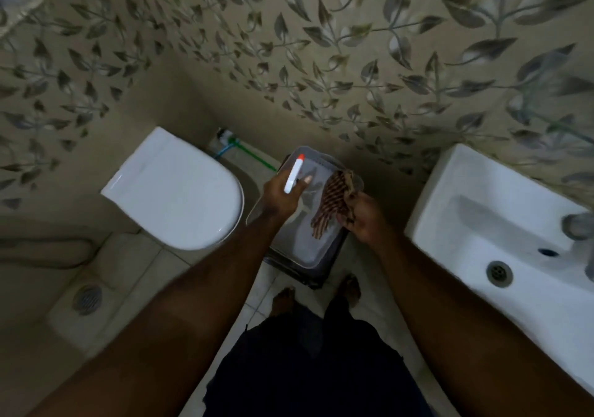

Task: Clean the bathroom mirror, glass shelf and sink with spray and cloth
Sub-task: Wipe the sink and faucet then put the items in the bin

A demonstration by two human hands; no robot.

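Observation:
My left hand (283,196) grips a white spray bottle (294,175) with an orange nozzle tip, held over a grey plastic tray. In my right hand (364,216) is a brown striped cloth (331,204), which hangs down over the same tray. The white sink (482,198) is at the right, with its drain (498,272) and a metal tap (578,224) at the frame's edge. Mirror and glass shelf are out of view.
The grey tray (308,249) rests on a dark bin between the sink and a white toilet (180,191) with its lid down. A floor drain (87,299) sits at lower left. Leaf-patterned tiles cover the wall. My bare feet stand on the tiled floor.

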